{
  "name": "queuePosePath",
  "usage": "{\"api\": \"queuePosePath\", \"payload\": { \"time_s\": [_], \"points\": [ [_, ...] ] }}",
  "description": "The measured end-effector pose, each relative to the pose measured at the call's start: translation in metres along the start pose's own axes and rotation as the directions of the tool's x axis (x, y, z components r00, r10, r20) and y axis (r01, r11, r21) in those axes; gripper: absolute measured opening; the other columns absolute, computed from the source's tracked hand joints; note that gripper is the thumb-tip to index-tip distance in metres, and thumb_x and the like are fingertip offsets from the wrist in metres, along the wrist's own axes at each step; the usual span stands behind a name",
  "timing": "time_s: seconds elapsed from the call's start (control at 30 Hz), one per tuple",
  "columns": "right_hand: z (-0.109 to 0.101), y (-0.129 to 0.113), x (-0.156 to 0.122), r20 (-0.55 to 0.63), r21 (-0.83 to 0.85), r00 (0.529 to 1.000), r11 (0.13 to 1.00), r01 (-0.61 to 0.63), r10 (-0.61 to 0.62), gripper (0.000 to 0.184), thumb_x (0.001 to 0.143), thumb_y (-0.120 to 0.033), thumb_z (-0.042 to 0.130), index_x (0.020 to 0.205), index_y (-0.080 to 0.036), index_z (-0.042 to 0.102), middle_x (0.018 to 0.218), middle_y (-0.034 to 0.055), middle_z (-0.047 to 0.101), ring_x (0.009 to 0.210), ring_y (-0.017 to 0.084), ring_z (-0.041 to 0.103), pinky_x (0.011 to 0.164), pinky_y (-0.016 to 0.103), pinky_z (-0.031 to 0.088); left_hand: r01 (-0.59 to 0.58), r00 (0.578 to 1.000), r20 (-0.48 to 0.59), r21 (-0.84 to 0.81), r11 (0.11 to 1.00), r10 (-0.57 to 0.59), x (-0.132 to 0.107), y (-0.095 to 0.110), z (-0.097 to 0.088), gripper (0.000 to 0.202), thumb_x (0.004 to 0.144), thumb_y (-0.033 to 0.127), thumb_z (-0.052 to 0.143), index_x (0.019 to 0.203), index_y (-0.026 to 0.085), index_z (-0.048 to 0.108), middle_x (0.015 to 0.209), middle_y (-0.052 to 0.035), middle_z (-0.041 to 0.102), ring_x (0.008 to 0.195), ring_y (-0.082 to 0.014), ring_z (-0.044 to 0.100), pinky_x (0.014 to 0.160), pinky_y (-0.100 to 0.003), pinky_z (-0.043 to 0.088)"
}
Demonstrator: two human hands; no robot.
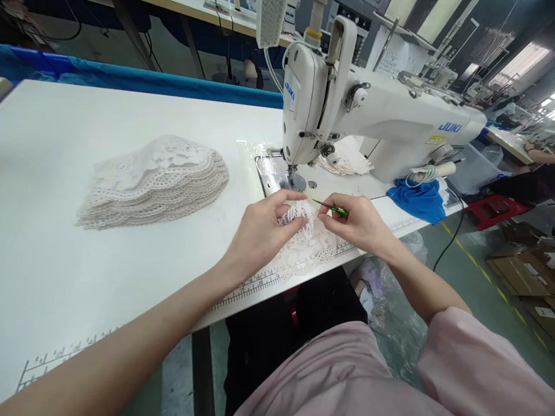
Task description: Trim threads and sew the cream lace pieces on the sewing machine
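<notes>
My left hand pinches a piece of white lace between thumb and fingers at the table's front edge, just before the sewing machine's needle area. The lace is bunched at the top, and its lower part lies flat over the printed ruler. My right hand is closed around green-handled thread snips, their dark pointed tip aimed left toward the lace. Its thumb and forefinger come together at the lace's right side; whether they grip it I cannot tell. The presser foot stands over the metal plate behind both hands.
A thick stack of white lace pieces lies on the table to the left. The white sewing machine rises behind my hands, with more lace under its arm. A blue cloth and a cord coil sit at the right end.
</notes>
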State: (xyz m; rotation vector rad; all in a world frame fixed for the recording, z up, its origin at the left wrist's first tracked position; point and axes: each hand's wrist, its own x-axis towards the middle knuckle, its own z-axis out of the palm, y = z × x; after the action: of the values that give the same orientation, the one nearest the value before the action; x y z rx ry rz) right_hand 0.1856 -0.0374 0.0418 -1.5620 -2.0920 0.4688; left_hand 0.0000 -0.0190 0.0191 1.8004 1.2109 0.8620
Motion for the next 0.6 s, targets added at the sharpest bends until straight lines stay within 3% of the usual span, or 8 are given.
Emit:
{"api": "queuePosePath", "payload": {
  "time_s": [0.13, 0.27, 0.4, 0.5, 0.6],
  "points": [
    [-0.008, 0.007, -0.003, 0.017, 0.111, 1.0, 0.993, -0.028, 0.026, 0.005, 0.079, -0.019, 0.057, 0.076, -0.018, 0.06, 0.055, -0.0071, 0.042, 0.05, 0.006, 0.035, 0.05, 0.02, 0.029, 0.033, 0.999, 0.026, -0.032, 0.999, -0.032, 0.002, -0.004, -0.001, 0.035, 0.081, 0.035, 0.065, 0.114, 0.027, 0.062, 0.067, 0.0019, 0.062, 0.051, -0.012, 0.051, 0.054, -0.024, 0.042],
    [-0.024, 0.019, -0.01, 0.028, 0.165, 0.994, 0.98, -0.113, 0.109, 0.01, 0.078, -0.025, 0.058, 0.074, -0.017, 0.06, 0.055, -0.0062, 0.038, 0.051, 0.007, 0.032, 0.048, 0.021, 0.025, 0.089, 0.996, 0.022, -0.056, 0.994, -0.088, 0.006, -0.009, -0.002, 0.036, 0.078, 0.036, 0.068, 0.112, 0.027, 0.064, 0.076, -0.0005, 0.066, 0.061, -0.0147, 0.058, 0.059, -0.026, 0.045],
    [-0.048, 0.044, -0.026, -0.02, 0.137, 0.978, 0.97, -0.201, 0.206, 0.016, 0.077, -0.031, 0.062, 0.074, -0.016, 0.06, 0.057, -0.0053, 0.039, 0.052, 0.007, 0.032, 0.049, 0.023, 0.024, 0.128, 0.991, 0.038, -0.069, 0.989, -0.126, 0.01, -0.01, -0.004, 0.037, 0.076, 0.036, 0.069, 0.112, 0.028, 0.064, 0.056, 0.0056, 0.054, 0.053, -0.0123, 0.051, 0.065, -0.027, 0.045],
    [-0.07, 0.069, -0.044, -0.08, 0.134, 0.947, 0.945, -0.298, 0.31, 0.018, 0.077, -0.034, 0.063, 0.075, -0.016, 0.061, 0.057, -0.0048, 0.041, 0.051, 0.007, 0.032, 0.048, 0.024, 0.024, 0.142, 0.99, 0.027, -0.012, 0.99, -0.141, 0.012, -0.007, -0.006, 0.035, 0.075, 0.037, 0.07, 0.109, 0.029, 0.065, 0.045, 0.009, 0.037, 0.046, -0.0109, 0.042, 0.054, -0.023, 0.037],
    [-0.096, 0.097, -0.067, -0.135, 0.192, 0.878, 0.881, -0.432, 0.46, 0.02, 0.076, -0.035, 0.067, 0.075, -0.016, 0.061, 0.053, -0.0058, 0.038, 0.047, 0.006, 0.03, 0.046, 0.024, 0.021, 0.111, 0.994, 0.004, 0.009, 0.994, -0.111, 0.012, -0.006, -0.008, 0.033, 0.074, 0.038, 0.071, 0.105, 0.027, 0.068, 0.046, 0.0071, 0.042, 0.046, -0.0107, 0.04, 0.047, -0.021, 0.027]
  ]
}}
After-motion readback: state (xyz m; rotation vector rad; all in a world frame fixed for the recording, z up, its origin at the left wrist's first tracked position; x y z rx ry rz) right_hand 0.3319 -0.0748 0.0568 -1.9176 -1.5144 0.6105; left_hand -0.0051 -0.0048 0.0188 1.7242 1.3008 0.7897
